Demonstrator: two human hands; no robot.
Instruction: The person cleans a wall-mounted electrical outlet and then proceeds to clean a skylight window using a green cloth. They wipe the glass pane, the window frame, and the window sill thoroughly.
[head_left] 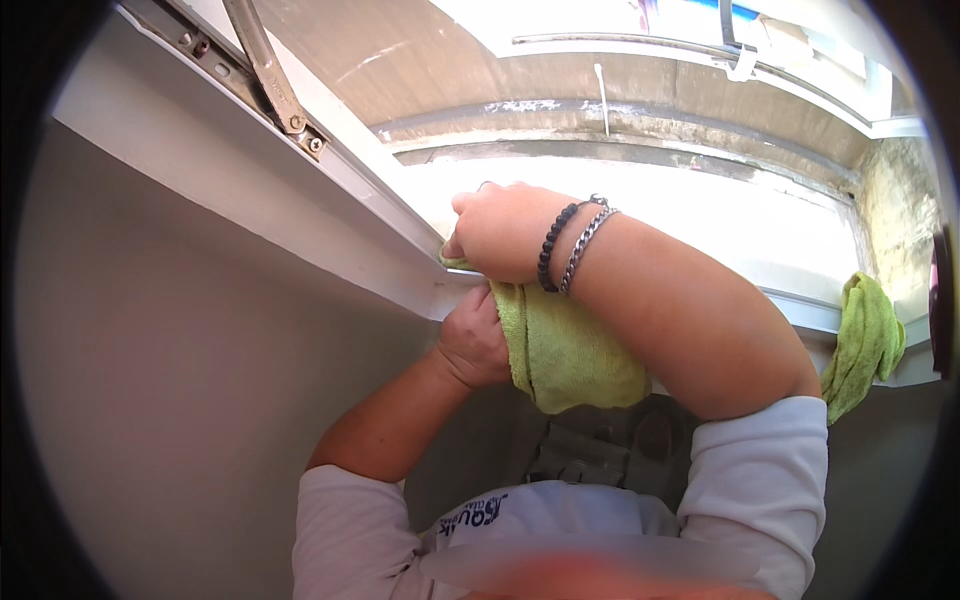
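A yellow-green cleaning cloth (580, 360) hangs in folds over the inner edge of an open window. My left hand (476, 338) is closed on its left edge, the fingertips hidden behind the fabric. Above it, my right hand (508, 232) reaches across to the lower left corner of the window frame (385, 220). A small piece of the cloth shows under its bent fingers, pressed against the corner. Two bracelets (575, 245), one of black beads and one of silver chain, circle my right wrist.
A second green cloth (862, 340) drapes over the sill at the right. A metal window stay (268, 70) is screwed to the frame at the upper left. Plain wall (170, 320) fills the left side. Below the hanging cloth are dim objects (580, 455) I cannot make out.
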